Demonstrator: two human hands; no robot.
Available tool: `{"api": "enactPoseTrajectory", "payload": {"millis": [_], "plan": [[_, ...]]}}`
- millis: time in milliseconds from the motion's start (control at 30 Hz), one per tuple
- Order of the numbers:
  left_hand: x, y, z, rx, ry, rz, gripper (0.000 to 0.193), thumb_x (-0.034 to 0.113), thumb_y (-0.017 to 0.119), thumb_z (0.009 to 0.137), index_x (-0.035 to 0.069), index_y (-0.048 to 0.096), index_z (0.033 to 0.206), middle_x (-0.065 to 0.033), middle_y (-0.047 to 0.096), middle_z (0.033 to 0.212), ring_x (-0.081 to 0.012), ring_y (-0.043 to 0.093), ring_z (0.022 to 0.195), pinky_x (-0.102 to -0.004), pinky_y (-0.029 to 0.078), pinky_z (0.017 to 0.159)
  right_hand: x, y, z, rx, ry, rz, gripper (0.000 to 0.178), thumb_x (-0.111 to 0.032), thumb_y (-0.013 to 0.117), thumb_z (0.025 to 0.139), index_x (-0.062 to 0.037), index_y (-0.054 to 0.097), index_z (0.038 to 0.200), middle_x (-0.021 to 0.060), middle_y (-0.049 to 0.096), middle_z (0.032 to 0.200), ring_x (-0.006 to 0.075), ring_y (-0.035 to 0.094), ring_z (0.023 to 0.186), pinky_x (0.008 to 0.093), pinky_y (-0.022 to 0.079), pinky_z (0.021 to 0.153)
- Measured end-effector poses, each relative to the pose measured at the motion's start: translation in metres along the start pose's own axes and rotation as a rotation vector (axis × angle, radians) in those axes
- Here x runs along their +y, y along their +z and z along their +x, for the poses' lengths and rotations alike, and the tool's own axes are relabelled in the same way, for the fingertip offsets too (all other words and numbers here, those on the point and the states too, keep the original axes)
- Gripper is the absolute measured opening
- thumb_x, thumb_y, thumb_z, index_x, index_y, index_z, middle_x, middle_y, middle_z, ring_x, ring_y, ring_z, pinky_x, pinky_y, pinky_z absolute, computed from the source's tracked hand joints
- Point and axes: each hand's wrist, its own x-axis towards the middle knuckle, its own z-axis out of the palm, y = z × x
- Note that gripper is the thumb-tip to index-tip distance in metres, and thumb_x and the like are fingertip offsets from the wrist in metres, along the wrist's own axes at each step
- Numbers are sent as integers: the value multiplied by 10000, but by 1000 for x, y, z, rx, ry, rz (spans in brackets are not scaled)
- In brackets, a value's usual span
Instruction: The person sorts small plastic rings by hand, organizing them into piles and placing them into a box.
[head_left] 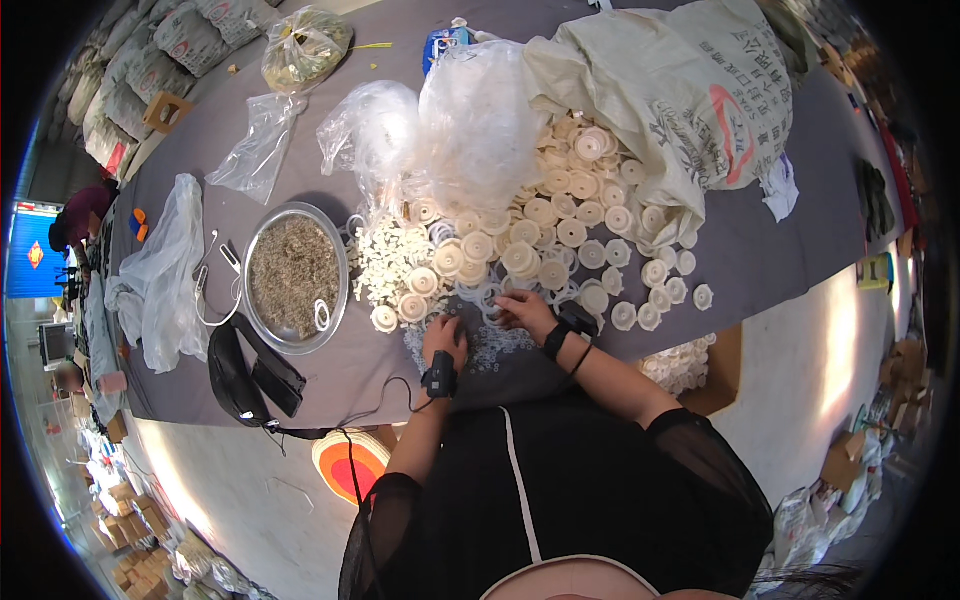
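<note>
My left hand (446,338) rests at the table's near edge with its fingers curled, beside a spread of tiny clear rings (492,350). Whatever those fingers may hold is hidden. To its right, the fingertips of my right hand (526,312) are pinched together over several translucent white rings (487,297); what is between them is too small to make out. Cream plastic discs with raised hubs (572,232) are heaped just beyond both hands. A pile of small cream plastic pieces (392,255) lies ahead of my left hand.
Left of the piles stands a round metal tray (344,268) of small brownish pieces (290,272). A black pouch (232,375), a phone (277,382) and a white cable (200,300) lie nearby. Clear plastic bags (475,120) and a large woven sack (680,95) are behind the discs.
</note>
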Motion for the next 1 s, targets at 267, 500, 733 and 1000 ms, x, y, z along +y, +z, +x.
{"api": "enactPoseTrajectory", "payload": {"millis": [267,500,733,1000], "plan": [[10,20,25,-60,60,-28,248,28,575,642,43,565,890,-142,531,891,-320,509,854,-377,421,739,8,-11,-9,-49,83,225,213,-159,555,810,-33,564,982,47,584,803,150,585,710,288,486,654],[13,14,22,4,55,-145,209,39,591,668,35,555,874,-127,534,830,-303,534,760,-353,443,672,-1,-7,-24,-71,57,151,241,-125,561,799,-19,540,1015,61,585,840,156,588,734,300,492,676],[49,-2,14,-77,-42,-497,186,29,593,714,19,558,897,-100,549,822,-215,566,713,-277,453,627,-3,-3,-24,-133,38,166,269,-126,582,783,0,535,1016,69,588,849,161,601,716,290,514,670],[67,-2,19,-77,-22,-565,185,6,582,717,7,576,902,-103,558,821,-197,577,707,-262,458,639,-1,-20,-29,-122,32,205,216,-112,590,777,-17,547,966,58,591,817,160,600,700,291,505,644]]}}
